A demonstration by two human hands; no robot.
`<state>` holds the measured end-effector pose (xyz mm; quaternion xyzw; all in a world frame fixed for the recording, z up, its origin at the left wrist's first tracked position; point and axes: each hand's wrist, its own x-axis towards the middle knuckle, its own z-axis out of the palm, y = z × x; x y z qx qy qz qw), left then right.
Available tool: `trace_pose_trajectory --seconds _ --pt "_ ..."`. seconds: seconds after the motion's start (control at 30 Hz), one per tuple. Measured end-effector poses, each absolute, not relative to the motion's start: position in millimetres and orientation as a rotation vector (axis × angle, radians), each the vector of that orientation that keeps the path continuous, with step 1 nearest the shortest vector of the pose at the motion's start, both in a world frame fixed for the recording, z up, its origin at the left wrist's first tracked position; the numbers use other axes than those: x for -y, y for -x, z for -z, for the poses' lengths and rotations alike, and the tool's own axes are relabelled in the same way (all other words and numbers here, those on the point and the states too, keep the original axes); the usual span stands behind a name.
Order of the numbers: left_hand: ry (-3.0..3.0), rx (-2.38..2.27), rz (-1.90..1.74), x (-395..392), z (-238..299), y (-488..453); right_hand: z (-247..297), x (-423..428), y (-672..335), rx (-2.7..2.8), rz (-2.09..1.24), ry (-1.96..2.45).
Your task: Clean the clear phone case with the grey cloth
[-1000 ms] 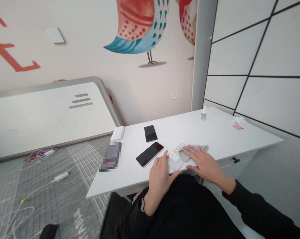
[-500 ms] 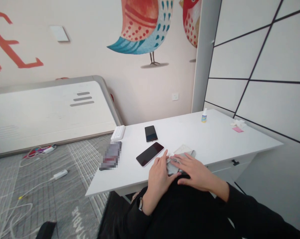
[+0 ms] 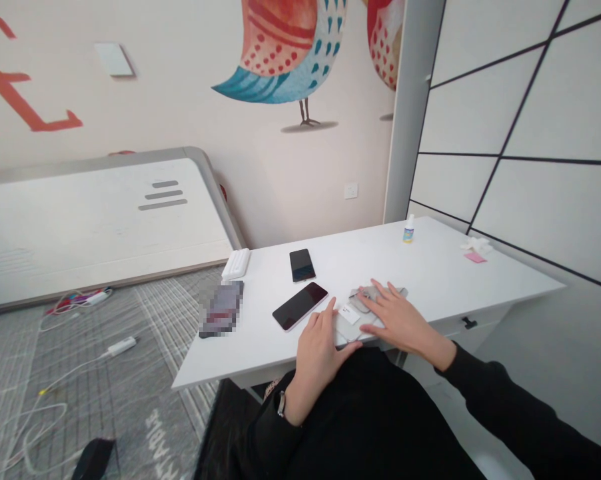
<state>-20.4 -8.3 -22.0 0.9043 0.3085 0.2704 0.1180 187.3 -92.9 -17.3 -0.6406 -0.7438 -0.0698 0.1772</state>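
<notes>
At the table's front edge lies a thin, pale, flat sheet-like piece [image 3: 349, 329] with a small white label on it; its exact kind I cannot tell. My left hand [image 3: 321, 345] rests at its left side, fingers stretched and thumb spread along the near edge. A crumpled grey cloth [image 3: 401, 292] lies over the piece's far right part. Flat on the cloth is my right hand [image 3: 395, 319], fingers spread and pressing down, hiding part of both. Just left of the piece, a dark-screened phone [image 3: 300, 306] lies face up.
Behind the phone lies a second black phone [image 3: 302, 265]. A white case-like object [image 3: 236, 264] and a blurred-out dark item [image 3: 222, 309] are at the left edge of the white table [image 3: 250, 353]. Farther right stand a small bottle [image 3: 409, 229] and a pink slip [image 3: 475, 257] by white scraps.
My right hand has slid away from my left, rightward and slightly farther back, with the grey cloth under it. More of the pale piece and its label now shows. My left hand stays nearly still.
</notes>
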Motion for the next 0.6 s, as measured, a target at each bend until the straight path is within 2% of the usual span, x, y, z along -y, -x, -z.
trace_pose_trajectory --seconds 0.13,0.3,0.5,0.6 --pt "-2.675 -0.904 -0.802 9 23 19 24 95 -176 2.334 0.130 1.488" --pt "-2.728 -0.895 -0.817 9 23 16 29 90 -193 2.087 0.300 1.743" --pt "-2.671 -0.980 -0.903 11 27 16 35 110 -166 2.294 0.220 1.524" --pt "-2.610 -0.923 -0.918 12 24 16 38 113 -178 2.204 0.239 1.602"
